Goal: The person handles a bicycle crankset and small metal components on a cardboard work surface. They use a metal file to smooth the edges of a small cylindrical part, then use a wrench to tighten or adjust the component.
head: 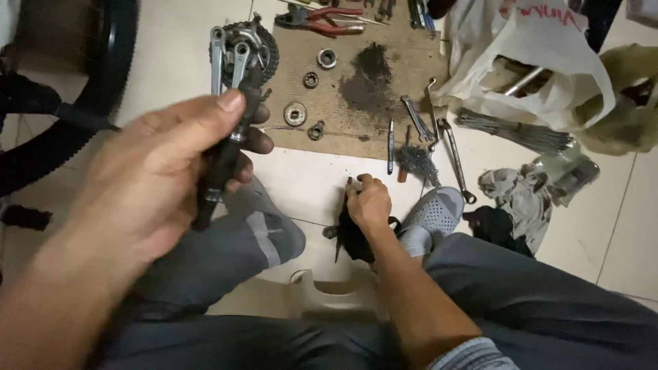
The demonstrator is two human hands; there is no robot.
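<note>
- Curving down the far left, a black tyre [103,82] stands over the tiled floor [171,62].
- Raised close to the camera, the left hand [161,185] is wrapped around a dark tool [219,171], thumb along the top and fingers curled under it.
- Just above that hand lies a crankset [243,51], its silver arms touching the left edge of the board [411,68].
- On the board sit a few rings [296,113], a dark grease patch [370,79] and red pliers [322,20].
- Lower down, between the person's legs, the right hand [370,204] is clenched on a black part [353,236] resting near the floor, just beside a grey shoe [435,212].
- Spanners [456,161] lie across the board's right edge and onto the tiles.
- Further right are a bundle of spokes [514,130], a white bag [541,62] and a crumpled rag [521,195].
</note>
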